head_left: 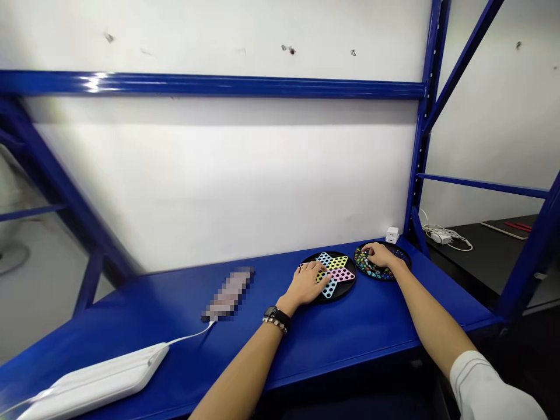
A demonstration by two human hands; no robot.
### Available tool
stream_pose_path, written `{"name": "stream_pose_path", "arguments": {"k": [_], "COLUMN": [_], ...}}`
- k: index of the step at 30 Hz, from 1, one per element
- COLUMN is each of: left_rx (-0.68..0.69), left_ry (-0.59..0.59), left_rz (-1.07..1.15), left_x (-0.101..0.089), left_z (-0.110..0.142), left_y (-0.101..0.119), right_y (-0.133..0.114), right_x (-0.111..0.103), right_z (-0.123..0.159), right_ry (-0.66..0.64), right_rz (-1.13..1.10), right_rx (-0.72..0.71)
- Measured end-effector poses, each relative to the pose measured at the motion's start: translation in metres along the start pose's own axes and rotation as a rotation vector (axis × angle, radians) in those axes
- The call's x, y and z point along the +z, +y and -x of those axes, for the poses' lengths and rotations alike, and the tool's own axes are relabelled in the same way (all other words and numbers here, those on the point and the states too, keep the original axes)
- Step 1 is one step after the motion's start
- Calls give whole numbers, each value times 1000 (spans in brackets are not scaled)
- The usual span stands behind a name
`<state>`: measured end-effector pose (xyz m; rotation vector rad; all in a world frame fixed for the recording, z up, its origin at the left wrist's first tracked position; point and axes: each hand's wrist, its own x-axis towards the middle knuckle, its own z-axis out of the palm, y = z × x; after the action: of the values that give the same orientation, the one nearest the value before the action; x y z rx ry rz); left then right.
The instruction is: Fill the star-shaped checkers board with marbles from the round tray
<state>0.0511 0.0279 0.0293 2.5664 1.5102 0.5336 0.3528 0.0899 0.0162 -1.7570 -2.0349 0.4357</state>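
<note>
My left hand (309, 283) lies with fingers outstretched over the left part of a star-shaped Chinese checkers board (340, 274). This board has yellow, pink and light blue points dotted with dark holes, and it sits on a round black base (349, 287). To the right, a round black tray (405, 254) holds many small coloured marbles (371, 269). My right hand (380, 255) reaches down into that tray, its fingers curled together at the marbles. What is between those fingertips is too small to make out.
A blurred-out flat device (228, 293) lies left of the board, its white cable running to a long white case (100, 379). White charger blocks (392, 234) stand behind the tray. Blue metal posts (417, 175) frame the blue shelf (262, 326); a white wall rises behind.
</note>
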Motion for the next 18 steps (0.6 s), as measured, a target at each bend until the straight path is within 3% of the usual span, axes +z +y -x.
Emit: {"name": "stream_pose_path", "arguments": {"k": [4, 12, 18], "left_rx": [0, 2, -2], "left_ry": [1, -1, -3], "left_rz": [-1, 2, -6], "left_x": [1, 2, 1], "left_z": [0, -1, -1], "left_y": [-1, -1, 0], "right_y": [-7, -3, -33], "right_x": [-2, 2, -2], "right_z": [4, -1, 6], "right_ry": [-14, 44, 132], "right_rz": [-31, -38, -207], "right_rx": [-69, 18, -131]}}
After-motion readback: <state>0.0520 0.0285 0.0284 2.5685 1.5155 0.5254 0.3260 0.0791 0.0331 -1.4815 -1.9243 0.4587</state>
